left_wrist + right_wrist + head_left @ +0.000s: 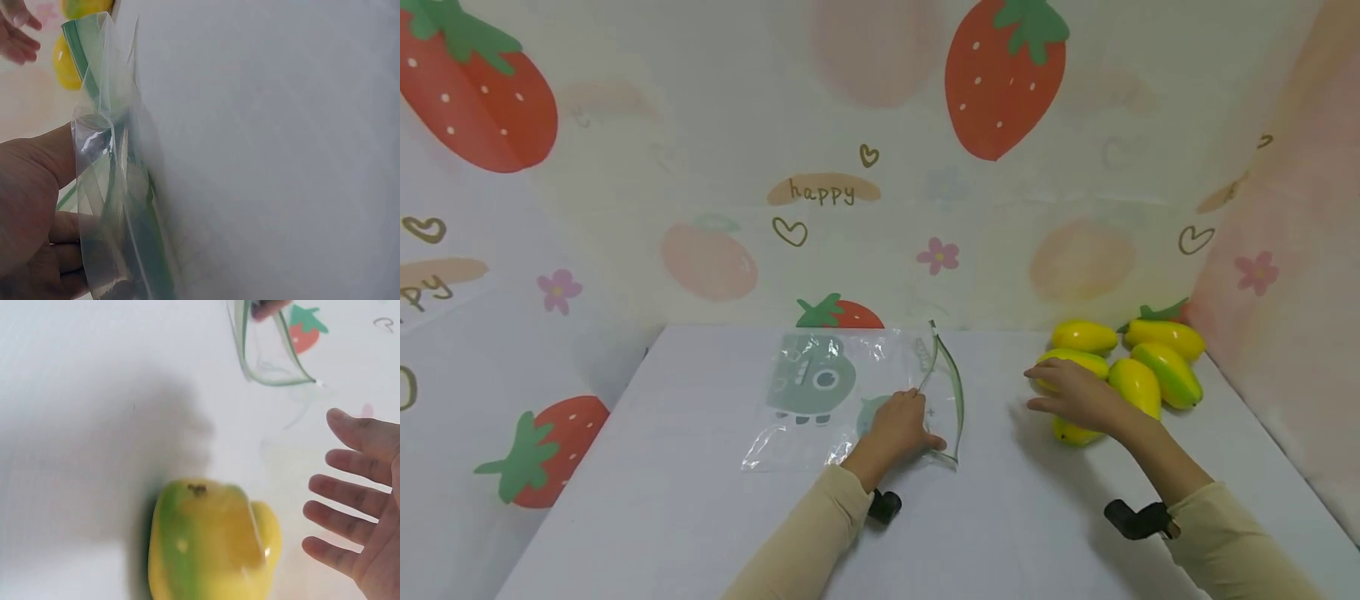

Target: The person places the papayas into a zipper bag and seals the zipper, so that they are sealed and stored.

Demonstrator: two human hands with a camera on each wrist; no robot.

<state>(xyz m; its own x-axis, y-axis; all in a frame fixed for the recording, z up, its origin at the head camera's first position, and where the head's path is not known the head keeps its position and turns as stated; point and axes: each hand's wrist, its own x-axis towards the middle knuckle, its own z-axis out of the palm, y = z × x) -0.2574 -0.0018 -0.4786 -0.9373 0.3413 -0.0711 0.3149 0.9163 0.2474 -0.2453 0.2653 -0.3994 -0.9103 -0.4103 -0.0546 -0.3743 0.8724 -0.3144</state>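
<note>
A clear plastic zip bag [820, 446] with green monster prints lies on the white table, its green-edged mouth [958, 392] gaping to the right. My left hand [898, 425] holds the bag at its mouth, thumb and fingers spread apart. In the left wrist view, clear plastic [106, 206] covers part of the thumb and the bent fingers. My right hand [1086, 396] hovers over several yellow-green mangoes [1135, 387] at the right, palm down and fingers extended. In the right wrist view its fingers [350, 494] are spread beside a mango [200, 544], with nothing in them.
The mangoes form a cluster near the table's back right corner, one mango [1167, 339] close to the back wall. A printed cloth [925, 208] with strawberries stands behind and at the sides. Each wrist carries a small black camera [886, 507].
</note>
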